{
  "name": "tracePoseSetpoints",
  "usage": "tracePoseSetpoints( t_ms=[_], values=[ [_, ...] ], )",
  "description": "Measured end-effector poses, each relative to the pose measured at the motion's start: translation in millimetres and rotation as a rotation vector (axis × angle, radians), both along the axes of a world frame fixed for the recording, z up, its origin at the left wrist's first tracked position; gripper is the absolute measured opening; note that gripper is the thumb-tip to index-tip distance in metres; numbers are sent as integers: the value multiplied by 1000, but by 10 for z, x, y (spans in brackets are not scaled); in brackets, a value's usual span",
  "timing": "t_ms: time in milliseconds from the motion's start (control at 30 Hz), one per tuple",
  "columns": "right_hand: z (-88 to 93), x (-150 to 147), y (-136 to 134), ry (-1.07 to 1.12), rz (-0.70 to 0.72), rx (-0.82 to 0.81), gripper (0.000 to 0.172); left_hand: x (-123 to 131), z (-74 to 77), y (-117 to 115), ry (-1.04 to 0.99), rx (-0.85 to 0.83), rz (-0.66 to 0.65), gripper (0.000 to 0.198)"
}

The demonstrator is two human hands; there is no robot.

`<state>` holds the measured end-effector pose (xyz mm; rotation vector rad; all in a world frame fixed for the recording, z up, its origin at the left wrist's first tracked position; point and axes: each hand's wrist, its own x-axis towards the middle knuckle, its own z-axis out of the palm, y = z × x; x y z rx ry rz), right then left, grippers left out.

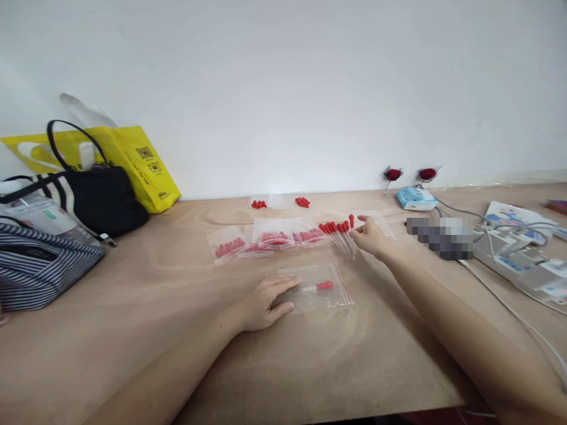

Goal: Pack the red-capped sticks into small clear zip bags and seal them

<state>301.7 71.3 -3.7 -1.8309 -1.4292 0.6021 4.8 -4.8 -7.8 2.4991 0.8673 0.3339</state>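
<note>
A clear zip bag (pixel 316 301) lies flat on the table with one red-bulbed dropper (pixel 325 285) inside. My left hand (pixel 272 301) rests on the bag's left end, fingers stretched out and thumb apart. Farther back, my right hand (pixel 370 236) pinches a dropper (pixel 352 222) by its upper stem, its red bulb pointing up. Just left of it lies a row of loose droppers (pixel 339 237), bulbs away from me. Filled zip bags (pixel 230 243) of red-bulbed droppers overlap left of that row. Part of another clear bag (pixel 384 224) shows behind my right hand.
Against the wall are small piles of red bulbs (pixel 302 202). A yellow bag (pixel 146 171), a black bag (pixel 106 200) and a striped pouch (pixel 44 265) stand left. Right are a tissue pack (pixel 416 199), a power strip (pixel 509 260), cables and two dark red flowers (pixel 427 174).
</note>
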Motion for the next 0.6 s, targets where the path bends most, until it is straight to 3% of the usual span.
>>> tracePoseSetpoints(
  t_ms=[133,233,433,600],
  values=[
    [-130,-45,-328,443,112,118,75,7,13,-7,-11,17,9,44],
    [-241,-84,-497,583,92,156,76,5,14,-5,-17,21,13,44],
    [-252,-203,-614,732,66,159,62,3,11,-12,-6,3,47,46],
    [-238,-348,-721,915,153,141,49,-1,-6,-4,-7,-6,67,50]
  ],
)
